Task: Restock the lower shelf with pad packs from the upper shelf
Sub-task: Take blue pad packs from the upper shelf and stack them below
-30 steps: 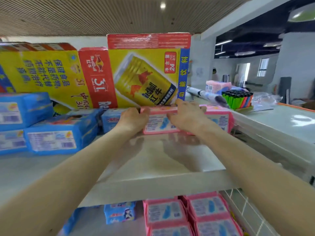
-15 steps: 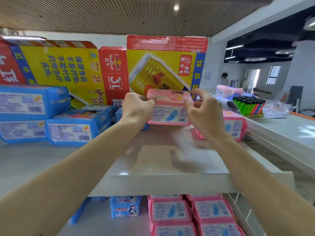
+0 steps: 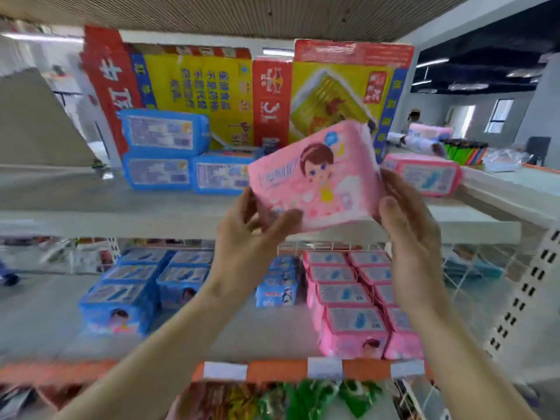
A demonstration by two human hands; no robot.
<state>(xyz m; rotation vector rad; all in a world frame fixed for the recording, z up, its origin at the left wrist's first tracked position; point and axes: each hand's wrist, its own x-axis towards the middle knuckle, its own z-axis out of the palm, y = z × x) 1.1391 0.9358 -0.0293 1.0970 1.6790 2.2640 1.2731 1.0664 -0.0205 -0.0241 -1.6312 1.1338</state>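
Over the white lower shelf (image 3: 45, 322) of pink packs (image 3: 348, 298) and blue packs (image 3: 127, 292), held one soft pink plastic pad pack (image 3: 315, 177) tilted in the air, with left hand (image 3: 248, 237) and right hand (image 3: 409, 237) gripping its ends.

The left hand (image 3: 251, 237) covers the lower left corner of the pink pack (image 3: 315, 177), and the right hand (image 3: 407, 228) covers its right end. Print on the blue packs (image 3: 165, 133) is too blurred to read. The bags (image 3: 291, 400) below are cut off by the bottom edge.

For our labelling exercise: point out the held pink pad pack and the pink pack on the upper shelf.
held pink pad pack (image 3: 315, 177): head view, cartoon-printed front.
pink pack on the upper shelf (image 3: 425, 177): head view, labelled side.
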